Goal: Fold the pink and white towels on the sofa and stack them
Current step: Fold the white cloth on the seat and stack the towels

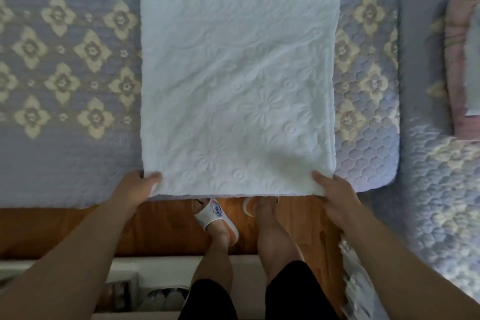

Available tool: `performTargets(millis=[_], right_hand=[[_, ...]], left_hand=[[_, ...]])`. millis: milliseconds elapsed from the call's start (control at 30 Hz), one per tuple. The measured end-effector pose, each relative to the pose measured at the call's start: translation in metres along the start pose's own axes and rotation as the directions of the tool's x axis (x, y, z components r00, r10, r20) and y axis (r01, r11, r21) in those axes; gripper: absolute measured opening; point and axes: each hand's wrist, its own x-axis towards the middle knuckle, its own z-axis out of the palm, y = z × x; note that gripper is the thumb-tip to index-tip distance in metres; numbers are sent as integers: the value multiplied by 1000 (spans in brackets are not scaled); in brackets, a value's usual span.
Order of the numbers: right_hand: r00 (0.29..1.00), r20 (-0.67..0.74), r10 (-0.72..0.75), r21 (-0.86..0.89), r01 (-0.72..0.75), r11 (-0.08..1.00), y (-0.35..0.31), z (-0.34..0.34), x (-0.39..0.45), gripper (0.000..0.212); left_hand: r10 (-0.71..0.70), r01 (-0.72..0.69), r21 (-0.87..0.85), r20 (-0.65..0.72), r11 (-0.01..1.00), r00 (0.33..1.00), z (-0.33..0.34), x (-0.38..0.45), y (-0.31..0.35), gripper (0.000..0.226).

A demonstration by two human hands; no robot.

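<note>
- Both hands pinch the near corners of the white towel: left hand, right hand, fingers clamped on cloth.
- Soft, light and limp, it lies flat on the sofa; corners suit gripping.
- Pink towel sits far right.

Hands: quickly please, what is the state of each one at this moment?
Left hand: closed, its grip on the near left corner of the white towel.
Right hand: closed, its grip on the towel's near right corner.
</note>
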Motion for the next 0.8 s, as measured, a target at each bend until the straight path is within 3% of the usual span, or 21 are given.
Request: performTargets(millis=[67,133,400,500,633,733,800], right_hand=[[996,80,28,137,-39,990,-6,-2,-17,34],[993,114,31,140,-47,989,-3,-5,-31,23],[990,-113,87,175,-66,982,29,-3,-34,28],[978,-193,75,163,-44,986,28,2,-43,18],[964,-248,96,132,-65,989,8,10,-69,16],[964,-255,69,168,-26,985,-37,16,-90,18],[974,-225,-33,179,75,981,-82,24,-101,40]], left_hand=[[-25,48,-286,84,957,996,-7,-1,-9,46],[-34,112,-524,156,844,987,-14,-3,-25,40],[22,121,-502,270,857,963,-24,-13,-64,30],[12,108,-465,246,879,969,-26,-17,-64,8],[2,136,-475,279,870,960,-36,-34,-50,25],[62,127,-669,251,732,966,-57,-50,-9,42],[113,114,-804,219,583,969,-78,-60,34,38]])
